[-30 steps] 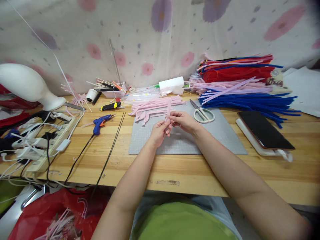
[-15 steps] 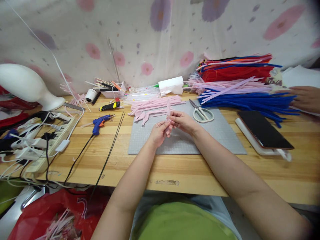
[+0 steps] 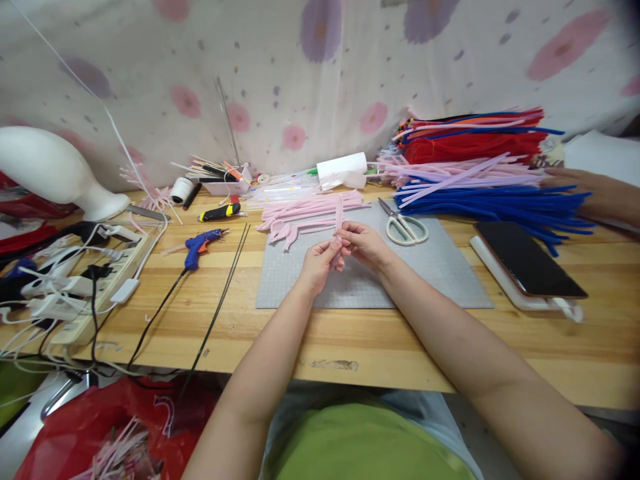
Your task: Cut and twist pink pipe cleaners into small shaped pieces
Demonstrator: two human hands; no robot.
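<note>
Pink pipe cleaners (image 3: 339,212) stand upright between my two hands, above the grey cutting mat (image 3: 430,280). My left hand (image 3: 321,265) pinches their lower part, and my right hand (image 3: 361,243) grips them just above, fingers touching the left ones. My fingers hide the lower section. Behind the hands lies a bundle of pink pipe cleaners (image 3: 305,208) at the mat's back edge. In front of that bundle rests a bent pink pipe-cleaner piece (image 3: 284,233). Scissors (image 3: 406,227) with pale handles lie to the right of my right hand.
A blue glue gun (image 3: 200,248), a yellow-black utility knife (image 3: 220,213) and a power strip (image 3: 107,287) are on the left. To the right are blue pipe cleaners (image 3: 490,208) and a phone (image 3: 533,260). Another person's hand (image 3: 575,187) reaches in beside the blue bundle.
The upright pink pipe cleaners have shifted slightly right and up in my fingers; both hands stay nearly in place. The other person's hand has moved left, to the blue bundle's edge.
</note>
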